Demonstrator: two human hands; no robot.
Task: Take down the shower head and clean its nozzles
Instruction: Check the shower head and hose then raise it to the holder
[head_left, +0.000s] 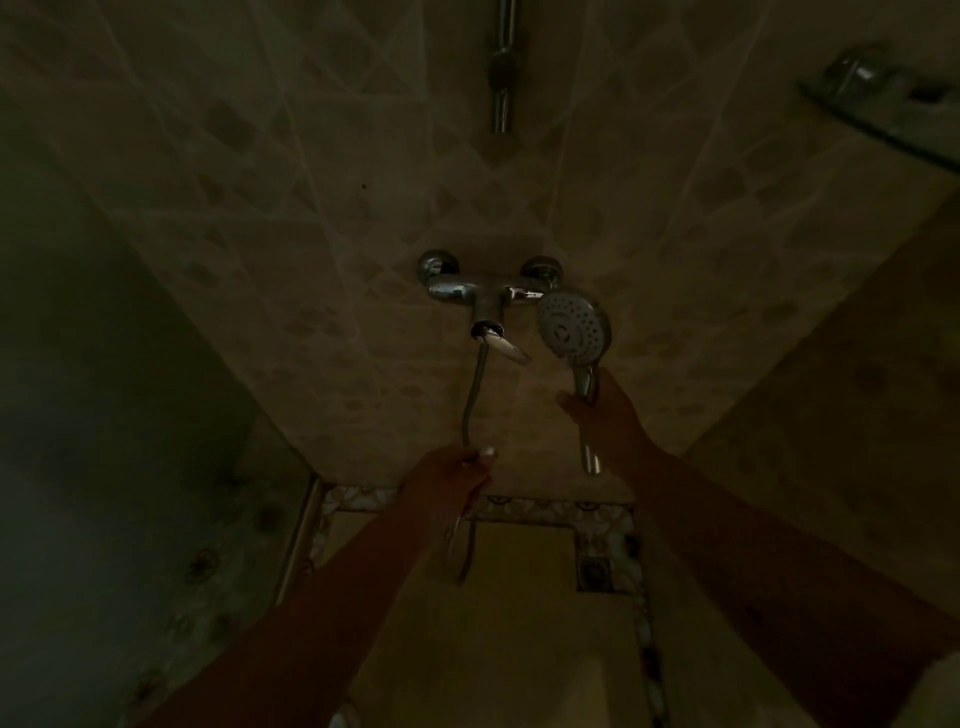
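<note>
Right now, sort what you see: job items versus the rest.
Job: shower head, held by the right hand; hose, held by the left hand.
Rest: mixer tap, wall rail, corner shelf, floor drain.

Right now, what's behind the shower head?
Behind the shower head: tiled wall and the mixer tap's right end. The tap's right wall fitting is partly covered. Right hand holds the handle.

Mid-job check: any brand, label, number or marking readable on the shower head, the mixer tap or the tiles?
None can be read.
Shower head: nozzle face only, no readable text.
Mixer tap: chrome glare, no visible marking.
Patterned floor border tiles: ornament, no letters.
The picture is too dim and blurred for fine print.
</note>
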